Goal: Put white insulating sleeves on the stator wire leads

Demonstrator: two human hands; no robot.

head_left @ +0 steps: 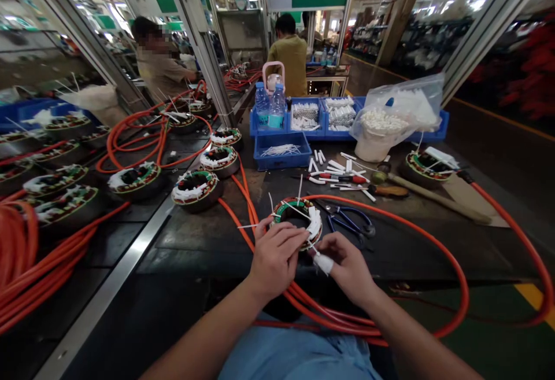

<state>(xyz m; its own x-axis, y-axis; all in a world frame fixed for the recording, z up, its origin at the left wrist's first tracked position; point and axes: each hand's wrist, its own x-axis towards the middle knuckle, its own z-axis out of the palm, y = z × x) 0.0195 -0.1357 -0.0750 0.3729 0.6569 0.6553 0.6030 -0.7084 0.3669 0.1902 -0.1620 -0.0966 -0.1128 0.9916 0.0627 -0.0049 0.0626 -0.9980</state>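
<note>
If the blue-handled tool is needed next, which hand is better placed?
Probably the right hand: it is closer to the blue-handled tool, while the left hand rests on the ring-shaped part.

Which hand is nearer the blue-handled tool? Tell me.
Right. The right hand is just below the blue-handled tool in view; the left hand is farther left, against the wired ring.

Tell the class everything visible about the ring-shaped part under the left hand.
The ring-shaped part has an open middle, green along its inner upper edge, reddish windings that look like copper, and white wrapping on its right. Thin white ties stick out from it. It lies face up, apparently on the dark bench. The left hand rests over its near left side; the right hand is at its near right edge, contact unclear.
</note>
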